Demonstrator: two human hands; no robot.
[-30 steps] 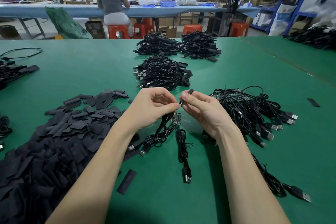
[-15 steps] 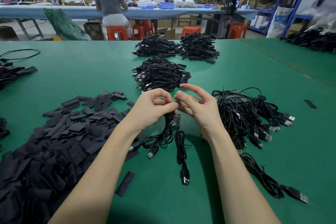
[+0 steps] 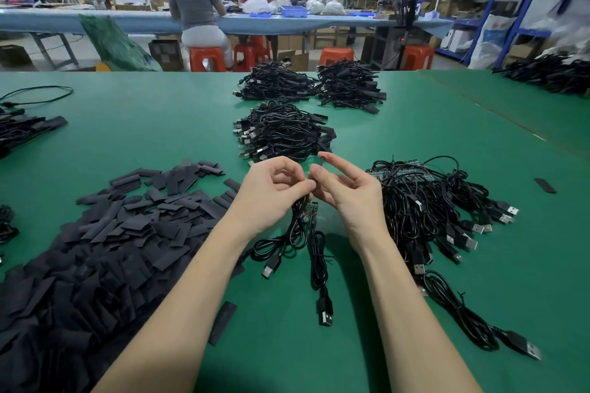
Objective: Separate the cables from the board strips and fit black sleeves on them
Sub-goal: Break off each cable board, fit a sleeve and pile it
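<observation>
At centre frame the right hand (image 3: 346, 193) has loosened: a second ago it pinched the black sleeve (image 3: 321, 160), and now its fingers are spread with the sleeve only touching a fingertip. The left hand (image 3: 274, 193) stays pinched on the cables (image 3: 298, 226) above the little board strip (image 3: 310, 211) (half hidden). The sleeve looks to be seated, so this cable is probably nearly done.

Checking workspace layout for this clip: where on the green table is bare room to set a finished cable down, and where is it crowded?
Bare green table lies between the sleeve pile and the far cable bundles, and right of the unprocessed cable heap apart from one stray sleeve. It is crowded around the left hand and right hand, where loose cables lie.
</observation>
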